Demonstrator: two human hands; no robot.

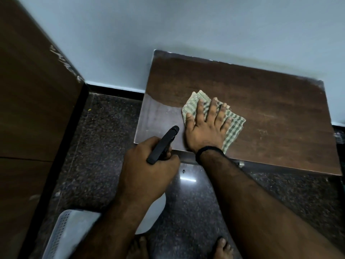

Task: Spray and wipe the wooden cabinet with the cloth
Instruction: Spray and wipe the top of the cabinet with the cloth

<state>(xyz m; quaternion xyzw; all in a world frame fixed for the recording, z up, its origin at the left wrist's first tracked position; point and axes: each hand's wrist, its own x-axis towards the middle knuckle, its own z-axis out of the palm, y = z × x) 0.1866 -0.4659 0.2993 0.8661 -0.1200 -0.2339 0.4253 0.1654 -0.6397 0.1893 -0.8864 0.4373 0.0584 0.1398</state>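
While right hand presses flat, fingers spread, on cloth atop cabinet, left grip clamped around spray bottle

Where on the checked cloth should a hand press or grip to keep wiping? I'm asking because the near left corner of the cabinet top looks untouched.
Judging by its pose, the checked cloth lies folded flat on the cabinet top, so press from above with a spread palm over its middle, as the right hand does. The free edges stick out on the right; pinching there would likely unfold it.
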